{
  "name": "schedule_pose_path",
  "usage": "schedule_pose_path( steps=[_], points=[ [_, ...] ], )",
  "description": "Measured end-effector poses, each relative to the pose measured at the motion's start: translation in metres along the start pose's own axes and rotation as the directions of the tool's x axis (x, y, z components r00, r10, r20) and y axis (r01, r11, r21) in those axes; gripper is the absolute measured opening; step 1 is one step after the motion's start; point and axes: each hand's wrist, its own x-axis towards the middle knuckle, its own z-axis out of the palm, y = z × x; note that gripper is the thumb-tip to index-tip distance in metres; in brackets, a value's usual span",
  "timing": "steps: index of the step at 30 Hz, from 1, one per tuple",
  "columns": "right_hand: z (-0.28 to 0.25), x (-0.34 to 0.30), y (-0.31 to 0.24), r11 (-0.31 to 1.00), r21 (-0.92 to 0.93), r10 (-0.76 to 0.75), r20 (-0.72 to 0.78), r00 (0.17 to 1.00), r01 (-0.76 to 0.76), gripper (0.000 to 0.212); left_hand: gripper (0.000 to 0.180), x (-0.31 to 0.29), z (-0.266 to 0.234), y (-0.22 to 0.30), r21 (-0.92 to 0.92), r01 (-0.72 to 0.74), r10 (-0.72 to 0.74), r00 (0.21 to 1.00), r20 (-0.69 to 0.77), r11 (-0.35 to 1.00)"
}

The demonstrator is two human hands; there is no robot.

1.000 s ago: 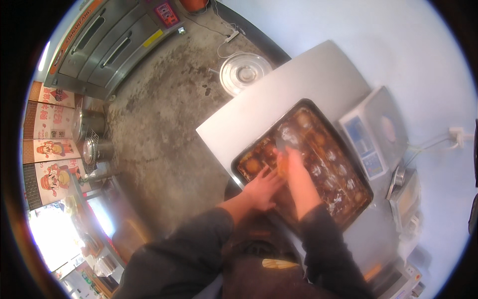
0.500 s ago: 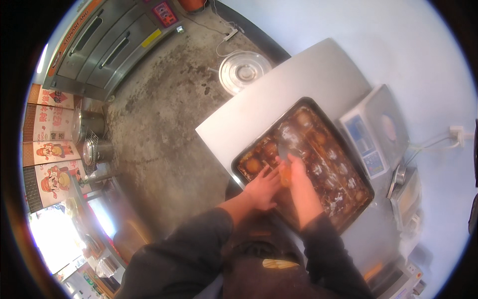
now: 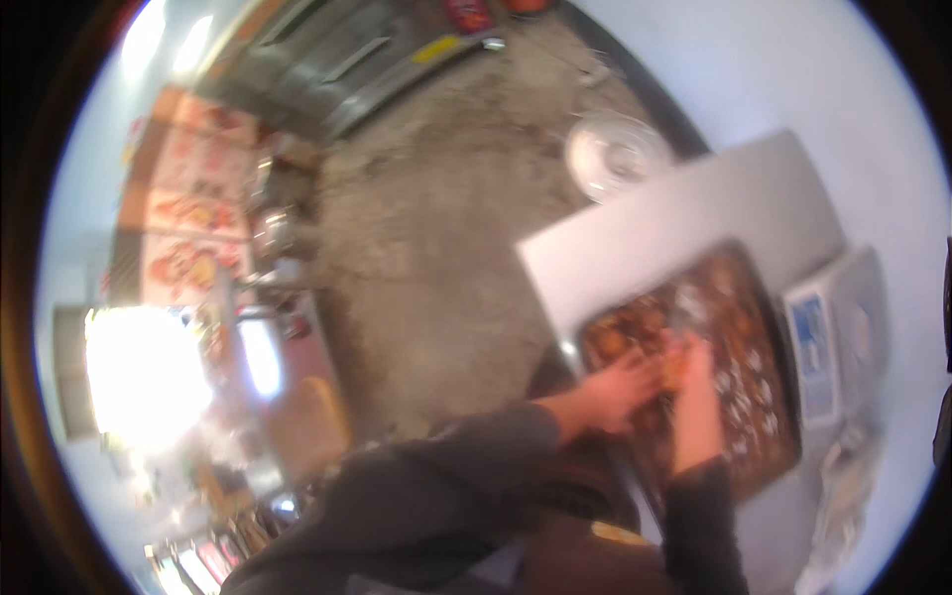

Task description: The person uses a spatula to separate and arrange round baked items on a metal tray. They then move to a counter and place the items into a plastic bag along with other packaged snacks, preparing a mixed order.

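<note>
A dark baking tray [image 3: 777, 349] lies at a slant on the pale table, its bottom coated with brown baked-on residue, round marks and white flakes. My right hand [image 3: 698, 369] is closed around the orange handle of a scraper [image 3: 676, 371]; its grey blade points away from me over the tray and is smeared by motion. Beside it, at the tray's near left edge, my left hand [image 3: 620, 393] reaches over the rim, fingers stretched out and holding nothing. Blur hides whether those fingertips touch the tray.
Right of the tray stands a white scale [image 3: 828, 337] against the wall. A round metal lid [image 3: 615, 154] is beyond the far table edge. Further off are a steel deck oven [image 3: 347, 64] and metal pots [image 3: 276, 228]. A brown board [image 3: 312, 416] lies at the left.
The whole view has swung left, so tray, table and hands appear further right and lower. Both hands keep nearly the same place at the tray, the scraper still in the right one.
</note>
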Motion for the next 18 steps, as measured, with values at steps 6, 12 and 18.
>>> schedule_pose_path(
  steps=[6,12,18],
  points=[
    [-0.055,0.060,-0.021,0.976,-0.035,-0.210,0.121,0.970,0.215,0.053,0.121,0.006,0.031,-0.020,-0.118,-0.152,0.112,0.951,-0.290,0.981],
    [-0.131,0.067,-0.054,0.966,-0.196,-0.039,0.537,0.843,0.169,0.044,0.119,0.016,0.043,-0.023,-0.073,-0.173,0.123,0.884,-0.451,0.982],
    [-0.111,0.090,-0.091,0.940,-0.207,-0.230,0.199,0.953,0.270,0.033,0.115,0.023,0.045,-0.023,-0.141,-0.176,0.113,0.923,-0.368,0.974]
  ],
)
